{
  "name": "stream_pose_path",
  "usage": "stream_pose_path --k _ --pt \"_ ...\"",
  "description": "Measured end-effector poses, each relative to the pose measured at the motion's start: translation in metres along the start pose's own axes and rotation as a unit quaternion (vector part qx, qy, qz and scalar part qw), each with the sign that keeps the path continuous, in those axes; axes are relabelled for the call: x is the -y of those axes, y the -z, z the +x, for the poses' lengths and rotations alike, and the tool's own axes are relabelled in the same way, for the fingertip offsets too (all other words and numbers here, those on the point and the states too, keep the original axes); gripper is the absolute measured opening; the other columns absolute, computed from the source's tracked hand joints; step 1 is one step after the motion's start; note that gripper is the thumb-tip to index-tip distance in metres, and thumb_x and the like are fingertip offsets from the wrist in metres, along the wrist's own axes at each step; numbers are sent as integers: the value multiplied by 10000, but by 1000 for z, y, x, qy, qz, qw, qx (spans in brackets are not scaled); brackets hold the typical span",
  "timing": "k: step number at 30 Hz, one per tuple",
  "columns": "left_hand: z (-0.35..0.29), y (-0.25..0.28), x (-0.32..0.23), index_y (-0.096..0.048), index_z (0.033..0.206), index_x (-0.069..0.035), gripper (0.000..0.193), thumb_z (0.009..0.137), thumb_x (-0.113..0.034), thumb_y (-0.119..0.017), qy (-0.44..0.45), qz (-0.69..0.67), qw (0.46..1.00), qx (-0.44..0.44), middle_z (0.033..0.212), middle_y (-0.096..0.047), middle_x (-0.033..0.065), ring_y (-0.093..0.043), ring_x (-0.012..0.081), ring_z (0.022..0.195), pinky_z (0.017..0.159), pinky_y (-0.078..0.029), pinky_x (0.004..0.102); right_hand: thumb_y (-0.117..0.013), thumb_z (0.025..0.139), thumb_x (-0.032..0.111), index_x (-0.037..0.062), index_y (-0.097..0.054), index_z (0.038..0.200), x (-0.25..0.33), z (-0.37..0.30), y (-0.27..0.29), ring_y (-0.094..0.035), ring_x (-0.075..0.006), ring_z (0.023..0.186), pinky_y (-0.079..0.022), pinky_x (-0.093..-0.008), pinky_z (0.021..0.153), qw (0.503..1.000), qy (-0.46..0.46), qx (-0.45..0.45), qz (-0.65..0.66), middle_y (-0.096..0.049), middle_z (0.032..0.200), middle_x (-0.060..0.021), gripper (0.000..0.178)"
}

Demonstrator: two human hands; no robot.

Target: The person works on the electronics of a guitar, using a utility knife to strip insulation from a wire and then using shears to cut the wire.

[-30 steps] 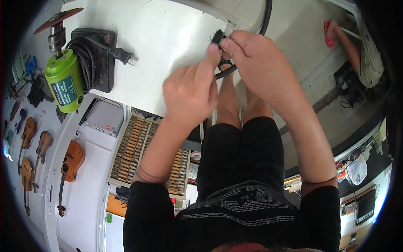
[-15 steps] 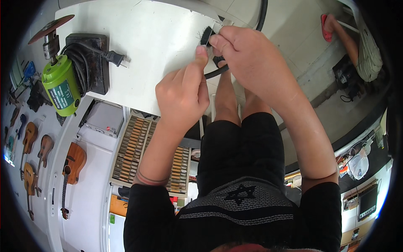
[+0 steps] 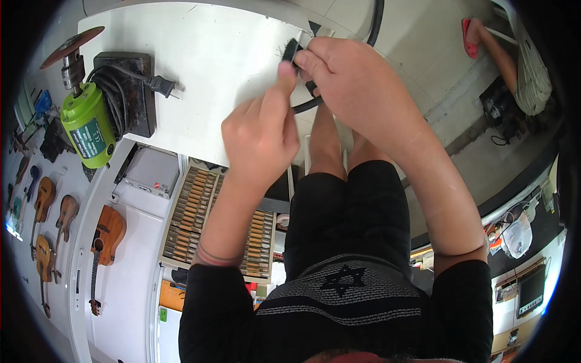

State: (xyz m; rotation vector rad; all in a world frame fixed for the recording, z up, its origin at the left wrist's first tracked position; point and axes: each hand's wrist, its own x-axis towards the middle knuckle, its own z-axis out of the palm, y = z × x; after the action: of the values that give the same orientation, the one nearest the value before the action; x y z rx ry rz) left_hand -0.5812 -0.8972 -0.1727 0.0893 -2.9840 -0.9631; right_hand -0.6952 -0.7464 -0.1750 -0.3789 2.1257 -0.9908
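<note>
Head view, now: both hands work at the far right corner of the white desk (image 3: 200, 66). The right hand (image 3: 357, 91) has its fingers closed around a small dark brush-like piece (image 3: 290, 48) on the end of a black cable (image 3: 305, 104), holding it at the desk edge. The left hand (image 3: 260, 133) is loosely curled, its thumb extended up so the tip touches the same dark piece; otherwise it grips nothing.

Change against the earlier head pictures: one second ago the hands sat lower on the desk edge with the left fingers bunched near the cable. They have since shifted up toward the corner, and the left thumb has straightened onto the piece. Judgement: the work has passed from gripping the cable to fine handling of its tip.

Surroundings: a green power tool (image 3: 88, 124) with a round disc lies at the desk's left end, beside a black block (image 3: 134, 85) wrapped in its cord and plug. Below are a tray of chisels (image 3: 193, 224) and small guitars (image 3: 106, 233). Another person's leg (image 3: 499, 51) shows top right.
</note>
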Motion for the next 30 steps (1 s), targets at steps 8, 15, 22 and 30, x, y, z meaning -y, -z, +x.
stream_pose_path --k 8,15,22,30 --pt "-4 -11 11 -718 1248 18 448 807 97 -696 -36 -4 999 -33 703 -672 84 -615 255 535 523 -503 376 -551 1079 249 -20 -740 956 1 0 2 -733 -446 873 -592 -521 795 1000 -10 6 -5 -748 891 -249 351" --pt "16 -7 2 -701 1137 49 251 902 138 -697 -51 0 998 -29 778 -730 146 -638 234 535 527 -510 357 -556 1082 250 -13 -739 964 -1 1 1 -733 -449 884 -586 -528 796 1000 2 2 -10 -747 905 -255 341" --pt "20 -2 -2 -710 1203 49 316 900 136 -687 -28 9 1000 3 767 -714 139 -679 234 576 571 -542 337 -559 1082 261 -11 -741 951 6 2 7 -731 -447 882 -580 -538 803 999 -36 28 -9 -750 908 -245 352" --pt "25 -7 -1 -725 1247 47 388 874 146 -686 -40 -7 999 -36 751 -712 129 -649 234 551 553 -525 348 -560 1074 260 -21 -731 945 4 0 4 -722 -454 902 -577 -535 813 999 -30 15 15 -745 912 -249 354"
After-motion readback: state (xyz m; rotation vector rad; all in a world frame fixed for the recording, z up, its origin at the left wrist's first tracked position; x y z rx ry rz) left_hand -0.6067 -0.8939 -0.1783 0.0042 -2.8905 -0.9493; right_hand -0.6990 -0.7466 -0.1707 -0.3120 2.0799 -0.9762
